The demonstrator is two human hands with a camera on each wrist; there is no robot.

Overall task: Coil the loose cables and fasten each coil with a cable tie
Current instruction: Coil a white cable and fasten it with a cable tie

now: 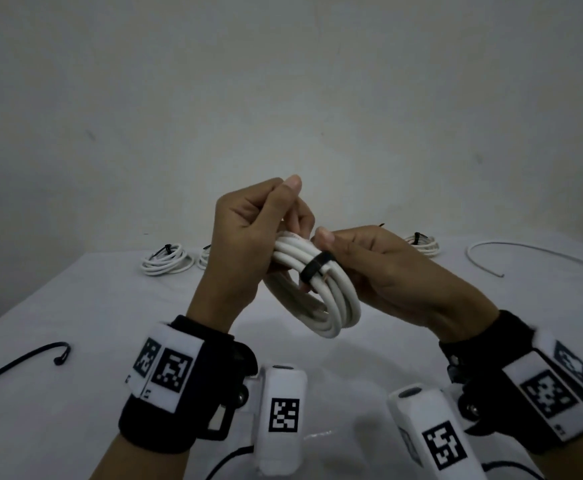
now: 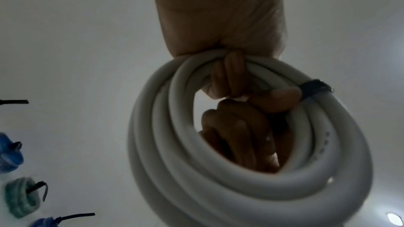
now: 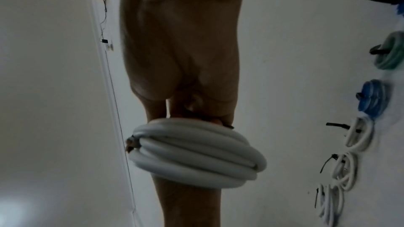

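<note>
Your left hand (image 1: 248, 233) curls round the white coil (image 1: 318, 292) at its 11 o'clock edge, fingers hooked through the loop and thumb raised above; the left wrist view confirms fingers wrapped over the bundled turns. This grip likely keeps the turns stacked so they cannot spring apart while the tie is worked.

Your right hand (image 1: 387, 268) meets the coil at about 2 o'clock, thumb and fingers pinching at the black cable tie (image 1: 314, 268) that already bands the turns. Whether the tie's tail is gripped is hidden behind the fingers; a thin dark tip (image 1: 382, 224) pokes out past the knuckles and may be that tail.

Coil is held in the air above the white table (image 1: 75, 323), between both hands, tilted toward you.

Judgement: fastening step, tie looped, probably being cinched.

At the table's 11 o'clock lies a tied white coil (image 1: 167, 259), another at 1 o'clock (image 1: 421, 242). Loose white cable (image 1: 525, 251) at 2 o'clock and black cable (image 1: 23, 362) at 8 o'clock remain uncoiled.
</note>
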